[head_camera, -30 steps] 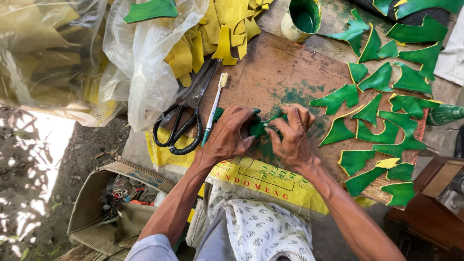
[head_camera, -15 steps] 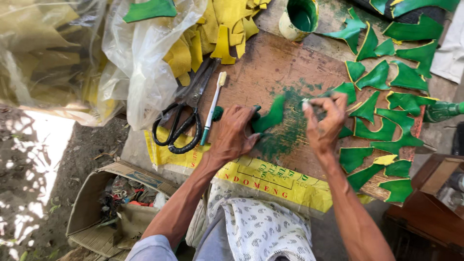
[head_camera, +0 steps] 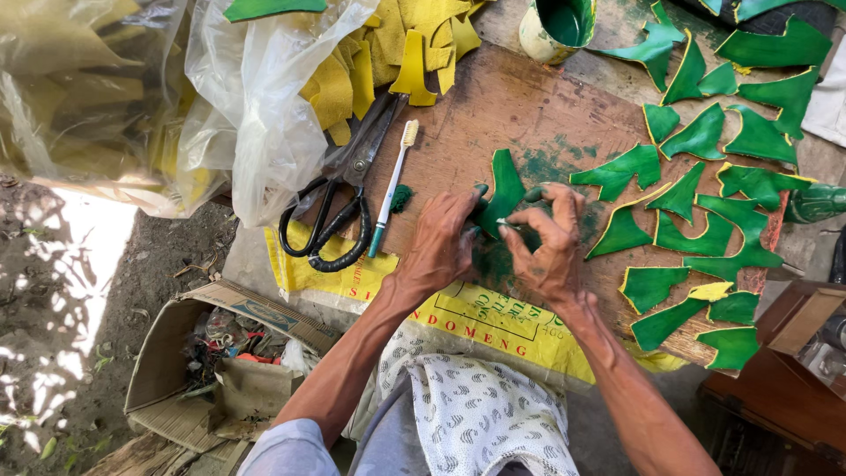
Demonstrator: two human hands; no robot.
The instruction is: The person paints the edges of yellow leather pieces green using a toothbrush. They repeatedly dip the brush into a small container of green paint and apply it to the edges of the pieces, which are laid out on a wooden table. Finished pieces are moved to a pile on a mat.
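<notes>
The green leather piece [head_camera: 506, 189] lay on the wooden board [head_camera: 520, 110] near its front edge, a curved, yellow-edged cutout pinned at its lower end between both hands. The left hand [head_camera: 441, 242] pressed on it from the left, its fingers [head_camera: 471, 207] bent and closed over the piece's lower edge, tips stained green. The right hand [head_camera: 551, 242] met it from the right, its fingers [head_camera: 542, 196] curled inward; the thumb and forefinger seemed to pinch something small and pale against the piece, though it was too small to make out. Under the hands the board carried a dark green smear. Just left of the left hand lay a toothbrush [head_camera: 392, 185] with a green handle end, and beside it a pair of black-handled scissors [head_camera: 339, 211], their blades pointing up toward a heap of yellow leather scraps [head_camera: 388, 53]. A crumpled clear plastic bag [head_camera: 256, 106] spilled over the board's left side. At the top stood a paint pot [head_camera: 555, 26] holding green paint. To the right of the hands many finished green cutouts [head_camera: 696, 211] were spread flat across the board, near one another, some touching. A yellow printed sack [head_camera: 458, 317] hung beneath the board's front edge, and a torn cardboard box [head_camera: 220, 361] sat on the ground at lower left
</notes>
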